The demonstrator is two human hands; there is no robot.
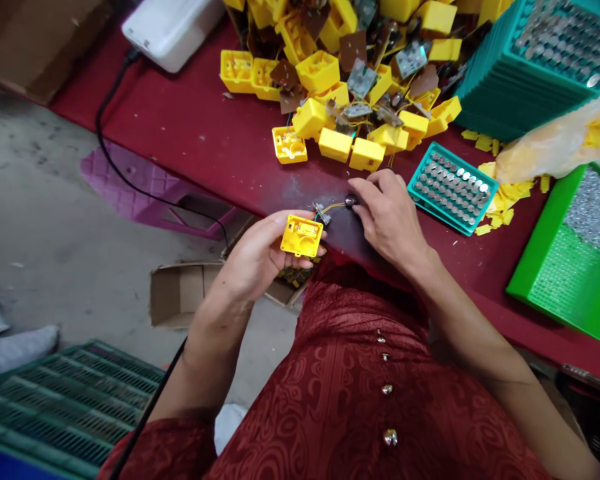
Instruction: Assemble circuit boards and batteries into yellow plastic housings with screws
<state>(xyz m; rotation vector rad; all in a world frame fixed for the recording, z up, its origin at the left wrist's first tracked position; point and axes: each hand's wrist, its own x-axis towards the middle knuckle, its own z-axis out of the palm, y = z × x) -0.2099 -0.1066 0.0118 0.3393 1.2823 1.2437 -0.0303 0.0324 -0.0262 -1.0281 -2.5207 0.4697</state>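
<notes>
Near the table's front edge, my left hand [260,257] grips a small open yellow plastic case [301,236] with its hollow inside facing up. A little circuit board [322,213] sticks out beside the case, and thin wires [337,206] run from it to a small round dark part, which looks like a speaker [351,201]. My right hand [393,217] pinches that round part between thumb and fingertips, just above the table. Beyond my hands lies a pile of similar yellow cases [335,145], mixed with circuit boards and brown square pieces.
Right of my right hand is a teal tray [453,189] of silvery button cells. Taller stacked teal trays [510,73] stand behind it. A green basket [545,267] holds small metal screws. Loose yellow pieces [513,200] lie between them. A white device [170,30] with a black cable sits at upper left.
</notes>
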